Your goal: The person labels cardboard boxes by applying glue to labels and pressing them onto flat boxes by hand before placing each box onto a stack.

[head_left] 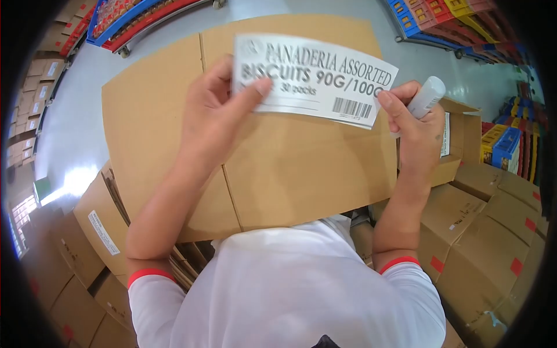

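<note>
A white printed label (301, 95) reading "PANADERIA ASSORTED BISCUITS 90G/100G", with a barcode, is stretched between my two hands above a flat brown cardboard sheet (313, 168). My left hand (217, 104) pinches its left end, thumb on the front. At the right end, my right hand (415, 116) grips the label's edge between thumb and fingers. That same hand also has a white glue stick (428, 95) tucked in it, pointing up. A second layer shows at the label's lower right edge; how many labels there are I cannot tell.
Stacked cardboard boxes (481, 232) with red tape stand on the right, and more boxes (75, 261) on the left. An opened box (464, 136) sits beside the sheet. Colourful plastic crates (441, 23) are at the back right, and a blue and red wheeled rack (133, 26) at the back left.
</note>
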Demonstrator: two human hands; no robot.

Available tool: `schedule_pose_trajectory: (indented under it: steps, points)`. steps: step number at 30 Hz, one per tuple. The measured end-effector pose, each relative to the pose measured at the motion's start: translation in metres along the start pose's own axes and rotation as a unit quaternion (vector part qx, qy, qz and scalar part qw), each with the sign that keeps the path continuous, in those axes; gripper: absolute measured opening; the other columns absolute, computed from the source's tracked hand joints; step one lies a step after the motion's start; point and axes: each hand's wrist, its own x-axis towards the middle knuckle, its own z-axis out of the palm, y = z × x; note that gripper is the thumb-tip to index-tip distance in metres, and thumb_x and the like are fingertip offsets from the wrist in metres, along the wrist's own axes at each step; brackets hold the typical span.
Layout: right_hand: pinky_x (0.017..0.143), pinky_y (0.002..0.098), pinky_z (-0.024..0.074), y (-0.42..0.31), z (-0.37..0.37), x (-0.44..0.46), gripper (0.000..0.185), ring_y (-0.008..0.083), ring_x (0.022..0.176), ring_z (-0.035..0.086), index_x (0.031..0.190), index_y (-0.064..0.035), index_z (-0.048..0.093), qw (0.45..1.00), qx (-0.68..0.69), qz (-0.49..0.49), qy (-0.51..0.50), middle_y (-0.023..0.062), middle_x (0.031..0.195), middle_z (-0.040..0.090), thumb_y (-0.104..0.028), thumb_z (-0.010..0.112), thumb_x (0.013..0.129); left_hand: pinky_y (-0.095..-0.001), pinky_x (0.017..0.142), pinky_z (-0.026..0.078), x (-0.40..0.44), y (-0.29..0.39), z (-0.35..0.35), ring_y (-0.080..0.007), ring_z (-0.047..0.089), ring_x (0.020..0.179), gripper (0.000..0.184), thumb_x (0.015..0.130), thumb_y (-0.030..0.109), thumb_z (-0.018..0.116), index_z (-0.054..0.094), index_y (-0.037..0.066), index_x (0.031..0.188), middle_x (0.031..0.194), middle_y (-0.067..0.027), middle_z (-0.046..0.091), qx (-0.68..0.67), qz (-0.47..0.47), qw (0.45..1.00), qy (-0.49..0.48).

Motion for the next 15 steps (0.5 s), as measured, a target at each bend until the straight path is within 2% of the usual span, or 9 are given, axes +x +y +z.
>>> schedule_pose_trajectory:
  steps: [1,2,3,4,5,8,9,11,15]
  points:
    - [0.058,0.0242,0.0389,0.005,-0.007,0.002,0.013,0.0053,0.063,0.052,0.086,-0.0017,0.074,0.998,-0.063,0.003,-0.004,-0.0019,0.072,0.066,-0.011,0.083,0.088,-0.0352,0.101,0.051,0.000,-0.008,0.002,-0.0215,0.065,0.119,0.028,0.094,0.018,0.077,0.072,0.001,0.116,0.130,-0.0123,0.068,0.028,-0.054,0.998,-0.014]
    - [0.059,0.0251,0.0388,0.009,-0.012,0.004,0.014,0.0046,0.064,0.051,0.087,-0.0015,0.075,0.992,-0.125,0.004,-0.008,-0.0019,0.074,0.067,-0.012,0.083,0.088,-0.0352,0.101,0.051,0.001,-0.020,0.003,-0.0215,0.065,0.119,0.028,0.094,0.018,0.077,0.072,0.001,0.116,0.130,-0.0123,0.068,0.027,-0.057,0.998,-0.015]
    - [0.059,0.0251,0.0388,0.015,-0.017,0.006,0.014,0.0046,0.064,0.051,0.087,-0.0015,0.075,0.992,-0.126,0.007,-0.007,-0.0019,0.074,0.067,-0.012,0.083,0.088,-0.0402,0.107,0.048,0.003,-0.030,0.005,-0.0279,0.059,0.128,0.029,0.092,0.017,0.078,0.072,0.001,0.115,0.136,-0.0152,0.065,0.175,0.071,0.982,-0.024]
    - [0.059,0.0262,0.0394,0.020,-0.020,0.008,0.015,0.0049,0.065,0.051,0.088,-0.0007,0.074,0.985,-0.169,0.024,-0.023,-0.0016,0.073,0.067,-0.014,0.082,0.088,-0.0451,0.112,0.045,0.003,-0.037,0.007,-0.0344,0.053,0.137,0.030,0.090,0.017,0.079,0.073,0.000,0.114,0.141,-0.0181,0.061,0.316,0.196,0.928,-0.032]
    - [0.060,0.0273,0.0400,0.025,-0.022,0.010,0.017,0.0051,0.066,0.051,0.089,0.0002,0.074,0.976,-0.211,0.041,-0.038,-0.0013,0.073,0.067,-0.015,0.081,0.088,-0.0451,0.112,0.045,0.001,-0.042,0.006,-0.0344,0.053,0.137,0.030,0.090,0.017,0.079,0.073,0.000,0.114,0.141,-0.0181,0.061,0.316,0.194,0.928,-0.035]
    - [0.060,0.0297,0.0415,0.033,-0.022,0.015,0.022,0.0084,0.065,0.051,0.090,0.0017,0.072,0.956,-0.285,0.031,-0.053,0.0018,0.070,0.065,-0.018,0.080,0.087,-0.0522,0.122,0.031,-0.004,-0.039,0.010,-0.0425,0.027,0.157,0.023,0.086,0.012,0.079,0.074,0.000,0.105,0.159,-0.0173,0.048,0.440,0.183,0.877,-0.067]
    - [0.060,0.0297,0.0415,0.033,-0.022,0.017,0.022,0.0084,0.065,0.051,0.090,0.0017,0.072,0.956,-0.286,0.032,-0.051,0.0018,0.070,0.065,-0.018,0.080,0.087,-0.0522,0.122,0.031,-0.004,-0.039,0.011,-0.0425,0.027,0.157,0.023,0.086,0.012,0.079,0.074,0.000,0.105,0.159,-0.0173,0.048,0.439,0.183,0.877,-0.069]
    - [0.062,0.0323,0.0446,0.035,-0.019,0.019,0.024,0.0133,0.064,0.054,0.092,0.0030,0.073,0.940,-0.334,0.037,-0.064,0.0071,0.069,0.065,-0.019,0.079,0.087,-0.0541,0.123,0.029,-0.003,-0.041,0.012,-0.0449,0.025,0.157,0.020,0.084,0.013,0.080,0.071,-0.001,0.097,0.160,-0.0183,0.047,0.452,0.191,0.868,-0.072]
    - [0.064,0.0341,0.0470,0.037,-0.014,0.020,0.025,0.0173,0.064,0.057,0.095,0.0031,0.073,0.937,-0.342,0.035,-0.064,0.0111,0.071,0.068,-0.020,0.079,0.087,-0.0544,0.123,0.028,-0.003,-0.042,0.013,-0.0451,0.025,0.157,0.020,0.083,0.013,0.080,0.069,-0.001,0.093,0.161,-0.0184,0.046,0.449,0.186,0.871,-0.067]
